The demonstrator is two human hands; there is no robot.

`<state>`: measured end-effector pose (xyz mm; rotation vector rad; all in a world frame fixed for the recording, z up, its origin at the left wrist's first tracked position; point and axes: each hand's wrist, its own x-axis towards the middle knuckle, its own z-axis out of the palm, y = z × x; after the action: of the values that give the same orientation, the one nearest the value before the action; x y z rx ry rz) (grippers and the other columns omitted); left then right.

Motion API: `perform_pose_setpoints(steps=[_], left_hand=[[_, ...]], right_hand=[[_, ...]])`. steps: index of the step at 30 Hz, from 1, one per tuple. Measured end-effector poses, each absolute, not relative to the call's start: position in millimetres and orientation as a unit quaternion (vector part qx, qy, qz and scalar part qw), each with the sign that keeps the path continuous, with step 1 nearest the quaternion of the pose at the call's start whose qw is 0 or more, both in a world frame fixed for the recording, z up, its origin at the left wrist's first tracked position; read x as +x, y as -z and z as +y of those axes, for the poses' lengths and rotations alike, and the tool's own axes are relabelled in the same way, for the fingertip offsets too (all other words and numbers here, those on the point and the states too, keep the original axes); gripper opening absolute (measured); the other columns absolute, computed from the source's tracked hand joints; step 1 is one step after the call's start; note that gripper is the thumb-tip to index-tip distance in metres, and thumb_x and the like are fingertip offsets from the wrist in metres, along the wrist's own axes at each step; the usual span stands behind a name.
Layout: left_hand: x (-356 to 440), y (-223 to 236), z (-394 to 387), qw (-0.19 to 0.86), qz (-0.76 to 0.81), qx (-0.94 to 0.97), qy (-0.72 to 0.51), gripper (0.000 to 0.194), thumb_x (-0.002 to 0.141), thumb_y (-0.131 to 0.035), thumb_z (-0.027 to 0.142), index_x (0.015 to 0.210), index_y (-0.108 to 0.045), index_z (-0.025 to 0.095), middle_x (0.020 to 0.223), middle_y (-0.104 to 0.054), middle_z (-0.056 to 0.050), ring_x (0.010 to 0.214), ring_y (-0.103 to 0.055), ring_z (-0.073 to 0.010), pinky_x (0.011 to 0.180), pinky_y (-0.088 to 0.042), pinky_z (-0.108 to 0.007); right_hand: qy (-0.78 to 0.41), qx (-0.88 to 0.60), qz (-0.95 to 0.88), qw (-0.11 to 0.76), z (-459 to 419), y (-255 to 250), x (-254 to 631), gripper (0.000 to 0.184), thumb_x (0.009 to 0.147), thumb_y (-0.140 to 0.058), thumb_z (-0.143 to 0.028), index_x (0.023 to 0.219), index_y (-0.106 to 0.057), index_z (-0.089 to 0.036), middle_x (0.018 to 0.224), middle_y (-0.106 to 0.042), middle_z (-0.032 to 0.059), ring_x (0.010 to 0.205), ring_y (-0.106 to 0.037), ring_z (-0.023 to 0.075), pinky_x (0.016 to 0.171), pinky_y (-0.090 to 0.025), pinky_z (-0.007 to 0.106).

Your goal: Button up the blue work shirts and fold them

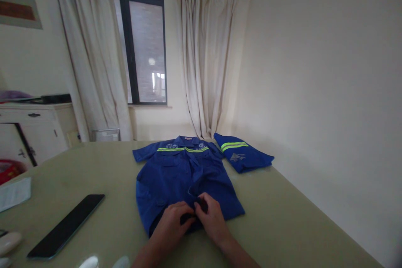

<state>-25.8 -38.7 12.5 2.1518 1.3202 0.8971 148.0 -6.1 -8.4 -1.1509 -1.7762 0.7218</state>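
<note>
A blue short-sleeved work shirt (176, 169) with a yellow-green reflective stripe across the chest lies front side up on the table, its collar pointing away from me. At the bottom hem, my left hand (174, 220) pinches the front edge of the cloth with curled fingers. Right beside it, my right hand (211, 213) is closed on the same front opening, thumb and fingers together. The two hands nearly touch at the fingertips. Whatever button or edge sits between the fingers is too small to make out.
A folded blue garment (248, 155) with a similar stripe lies at the back right, by the wall. On the left are a dark flat tablet-like object (67, 226), a paper sheet (15, 192) and a white rounded object (9, 243). The pale green tabletop (103, 167) carries everything.
</note>
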Motion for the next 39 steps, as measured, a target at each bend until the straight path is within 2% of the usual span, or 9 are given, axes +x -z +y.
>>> perform_pose_setpoints(steps=[4, 9, 16, 18, 21, 23, 25, 29, 39], left_hand=[[-31.1, -5.7, -31.7, 0.238, 0.453, 0.799, -0.317, 0.024, 0.089, -0.058, 0.011, 0.089, -0.075, 0.027, 0.092, -0.073, 0.001, 0.090, -0.067, -0.0152, 0.082, -0.047, -0.023], [-31.0, 3.4, -31.4, 0.180, 0.481, 0.772, -0.374, 0.018, 0.091, -0.053, 0.013, 0.088, -0.068, 0.023, 0.092, -0.070, -0.001, 0.089, -0.065, -0.0164, 0.082, -0.048, -0.025], [-33.1, 5.5, -32.2, 0.130, 0.496, 0.779, -0.362, 0.017, 0.087, -0.054, 0.008, 0.084, -0.062, 0.024, 0.086, -0.067, 0.001, 0.082, -0.064, -0.0155, 0.078, -0.050, -0.025], [-32.8, 7.5, -32.6, 0.116, 0.502, 0.776, -0.365, 0.018, 0.088, -0.055, 0.010, 0.094, -0.064, 0.025, 0.091, -0.069, 0.001, 0.086, -0.066, -0.0162, 0.080, -0.052, -0.026], [-31.3, 14.2, -32.3, 0.092, 0.505, 0.770, -0.379, 0.042, 0.090, -0.054, 0.011, 0.127, -0.058, 0.030, 0.113, -0.071, -0.002, 0.104, -0.067, -0.0181, 0.094, -0.054, -0.030], [-30.4, 18.3, -31.7, 0.068, 0.499, 0.778, -0.376, 0.052, 0.092, -0.052, 0.011, 0.139, -0.052, 0.033, 0.126, -0.068, -0.003, 0.116, -0.064, -0.0197, 0.102, -0.052, -0.033], [-29.9, 18.8, -31.8, 0.055, 0.492, 0.788, -0.367, 0.045, 0.094, -0.050, 0.013, 0.134, -0.057, 0.033, 0.125, -0.068, -0.003, 0.117, -0.064, -0.0205, 0.102, -0.052, -0.034], [-27.9, 9.4, -34.8, 0.073, 0.484, 0.794, -0.361, 0.031, 0.096, -0.050, 0.014, 0.117, -0.066, 0.031, 0.106, -0.070, -0.002, 0.099, -0.067, -0.0180, 0.092, -0.055, -0.031], [-20.5, 7.6, -38.2, 0.124, 0.494, 0.765, -0.394, 0.033, 0.093, -0.048, 0.010, 0.115, -0.065, 0.029, 0.106, -0.067, -0.003, 0.097, -0.067, -0.0172, 0.088, -0.054, -0.027]], right_hand=[[-0.265, -0.462, -0.738, 0.414, -6.6, 5.1, 149.3, 0.007, 0.088, -0.058, -0.024, 0.088, -0.063, -0.019, 0.078, -0.063, 0.0004, 0.072, -0.058, 0.0164, 0.067, -0.041, 0.025], [-0.261, -0.456, -0.753, 0.396, -10.3, 0.9, 150.5, 0.008, 0.083, -0.059, -0.016, 0.087, -0.065, -0.019, 0.083, -0.066, 0.0013, 0.077, -0.060, 0.0162, 0.070, -0.041, 0.025], [-0.299, -0.423, -0.757, 0.399, -14.1, -1.8, 152.0, 0.012, 0.080, -0.061, -0.013, 0.085, -0.071, -0.020, 0.074, -0.065, -0.0014, 0.067, -0.057, 0.0134, 0.063, -0.039, 0.023], [-0.320, -0.417, -0.748, 0.405, -14.3, -2.5, 151.7, 0.011, 0.082, -0.061, -0.017, 0.085, -0.072, -0.019, 0.070, -0.064, -0.0021, 0.063, -0.056, 0.0129, 0.060, -0.038, 0.022], [-0.338, -0.413, -0.736, 0.417, -14.4, -3.1, 151.8, 0.012, 0.085, -0.061, -0.023, 0.083, -0.072, -0.018, 0.066, -0.063, -0.0023, 0.060, -0.053, 0.0124, 0.057, -0.036, 0.022], [-0.336, -0.413, -0.738, 0.415, -14.3, -2.9, 152.3, 0.012, 0.085, -0.060, -0.022, 0.081, -0.071, -0.018, 0.065, -0.062, -0.0023, 0.059, -0.052, 0.0121, 0.056, -0.035, 0.022], [-0.328, -0.413, -0.746, 0.406, -14.1, -2.6, 152.7, 0.013, 0.083, -0.059, -0.019, 0.081, -0.072, -0.017, 0.065, -0.062, -0.0021, 0.059, -0.052, 0.0122, 0.056, -0.035, 0.022], [-0.313, -0.417, -0.757, 0.394, -14.4, -3.1, 152.4, 0.020, 0.080, -0.057, -0.014, 0.086, -0.076, -0.018, 0.068, -0.065, -0.0006, 0.060, -0.055, 0.0128, 0.057, -0.037, 0.022], [-0.280, -0.435, -0.776, 0.361, -18.7, -5.8, 150.1, 0.021, 0.079, -0.056, -0.012, 0.086, -0.075, -0.018, 0.070, -0.068, 0.0004, 0.063, -0.059, 0.0137, 0.059, -0.040, 0.021]])
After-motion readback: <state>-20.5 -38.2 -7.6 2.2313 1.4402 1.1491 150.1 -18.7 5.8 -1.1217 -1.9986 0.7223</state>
